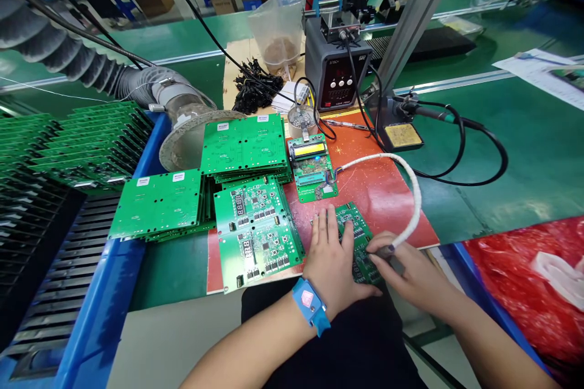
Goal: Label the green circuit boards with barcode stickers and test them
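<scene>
My left hand (pixel 329 255), with a blue wrist strap (pixel 311 306), lies with fingers spread on a green circuit board (pixel 351 219) at the table's front edge. Over the right side of that board, my right hand (pixel 401 264) pinches the dark end of a white sleeved cable (pixel 415 194). The fingers partly hide the cable's tip, so its contact with the board cannot be made out. The cable's other end joins a small programmer board (pixel 312 170) with a lit yellow display, lying behind my hands on the red mat (pixel 383 188).
Stacked green boards (pixel 258 237) stand left of my hands, near a fume duct (pixel 182 127). Blue bins (pixel 86 316) flank the table. Behind are a soldering station (pixel 337 67), an iron in its stand (pixel 429 112) and a clear bag (pixel 278 30).
</scene>
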### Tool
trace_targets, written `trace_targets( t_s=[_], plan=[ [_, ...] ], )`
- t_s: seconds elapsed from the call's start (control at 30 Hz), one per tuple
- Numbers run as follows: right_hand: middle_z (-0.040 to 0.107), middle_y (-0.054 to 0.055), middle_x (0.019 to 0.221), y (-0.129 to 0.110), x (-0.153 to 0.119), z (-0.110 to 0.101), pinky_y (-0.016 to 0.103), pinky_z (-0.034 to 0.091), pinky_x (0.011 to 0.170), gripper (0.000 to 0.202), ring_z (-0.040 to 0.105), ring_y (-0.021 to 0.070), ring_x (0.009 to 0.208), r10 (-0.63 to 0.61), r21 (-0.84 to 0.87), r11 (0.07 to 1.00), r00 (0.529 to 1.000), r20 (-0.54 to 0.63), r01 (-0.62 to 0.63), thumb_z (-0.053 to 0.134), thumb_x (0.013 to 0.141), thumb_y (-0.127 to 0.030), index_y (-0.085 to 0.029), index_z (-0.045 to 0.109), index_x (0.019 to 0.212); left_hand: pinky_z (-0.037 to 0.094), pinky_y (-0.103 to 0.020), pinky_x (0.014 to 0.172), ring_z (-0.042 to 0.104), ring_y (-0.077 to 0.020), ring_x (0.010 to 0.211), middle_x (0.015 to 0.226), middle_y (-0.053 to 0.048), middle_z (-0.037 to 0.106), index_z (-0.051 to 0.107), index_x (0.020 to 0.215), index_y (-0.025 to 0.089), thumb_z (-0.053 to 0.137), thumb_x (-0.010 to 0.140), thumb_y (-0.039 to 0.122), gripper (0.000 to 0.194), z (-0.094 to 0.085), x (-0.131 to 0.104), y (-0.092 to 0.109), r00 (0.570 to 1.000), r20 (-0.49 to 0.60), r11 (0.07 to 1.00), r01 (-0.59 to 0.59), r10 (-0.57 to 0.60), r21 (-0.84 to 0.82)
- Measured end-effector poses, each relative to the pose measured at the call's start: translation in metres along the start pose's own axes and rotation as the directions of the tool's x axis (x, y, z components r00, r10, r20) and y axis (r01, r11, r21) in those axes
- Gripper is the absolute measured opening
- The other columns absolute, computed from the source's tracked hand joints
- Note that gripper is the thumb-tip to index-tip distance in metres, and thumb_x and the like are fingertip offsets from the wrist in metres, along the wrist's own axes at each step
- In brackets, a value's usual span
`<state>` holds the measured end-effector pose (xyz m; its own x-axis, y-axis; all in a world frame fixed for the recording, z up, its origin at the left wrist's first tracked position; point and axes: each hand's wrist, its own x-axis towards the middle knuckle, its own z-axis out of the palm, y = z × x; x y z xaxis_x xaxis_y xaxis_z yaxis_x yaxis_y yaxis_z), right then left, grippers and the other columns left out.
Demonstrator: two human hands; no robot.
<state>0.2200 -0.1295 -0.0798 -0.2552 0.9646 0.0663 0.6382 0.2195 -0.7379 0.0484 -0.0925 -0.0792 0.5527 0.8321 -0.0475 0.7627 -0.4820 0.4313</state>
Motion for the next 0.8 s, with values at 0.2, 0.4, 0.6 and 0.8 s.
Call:
trace_targets(
  t_s=[0.2,0.4,0.6,0.8],
  plan=[
    [0.062,0.004,0.090,-0.001,0.000,-0.002,0.033,0.052,0.073,0.011,0.062,0.0186,0.082,0.012,-0.004,1.000,1.000,-0.001,-0.012,0.045,0.088,-0.017,-0.023,0.049,0.096,0.026,-0.062,0.106,0.013,-0.0475,0.137,0.151,-0.029,0.009,0.040,0.134,0.009,0.077,0.038,0.068,0.119,0.001,0.000,-0.002,1.000,-0.011,0.999,0.011,-0.011,-0.034],
    [0.062,0.004,0.091,-0.001,0.000,-0.002,0.033,0.052,0.074,0.012,0.062,0.0183,0.083,0.017,-0.003,1.000,1.000,0.006,-0.017,0.045,0.088,-0.016,-0.024,0.049,0.096,0.025,-0.061,0.106,0.013,-0.0471,0.137,0.149,-0.032,0.014,0.039,0.134,0.008,0.077,0.036,0.070,0.122,0.002,0.000,-0.001,1.000,-0.007,0.999,0.027,-0.027,-0.028],
    [0.063,0.005,0.091,0.000,-0.002,-0.001,0.035,0.052,0.077,0.011,0.062,0.0192,0.085,0.032,0.024,0.999,0.999,0.002,-0.032,0.047,0.088,-0.019,-0.023,0.051,0.097,0.026,-0.063,0.104,0.019,-0.0484,0.136,0.148,-0.031,0.021,0.030,0.140,0.008,0.079,0.034,0.066,0.131,-0.001,0.005,0.001,0.999,0.024,0.999,0.045,-0.045,-0.006],
    [0.065,0.006,0.096,0.006,-0.005,-0.020,0.031,0.055,0.075,0.013,0.065,0.0185,0.087,0.125,0.281,0.957,0.975,-0.181,-0.071,0.052,0.089,-0.025,-0.023,0.056,0.101,0.029,-0.063,0.103,0.022,-0.0499,0.134,0.146,-0.031,0.025,0.026,0.143,0.010,0.084,0.034,0.058,0.132,-0.009,-0.006,0.023,0.999,-0.012,0.995,0.038,-0.036,0.096]
  ],
)
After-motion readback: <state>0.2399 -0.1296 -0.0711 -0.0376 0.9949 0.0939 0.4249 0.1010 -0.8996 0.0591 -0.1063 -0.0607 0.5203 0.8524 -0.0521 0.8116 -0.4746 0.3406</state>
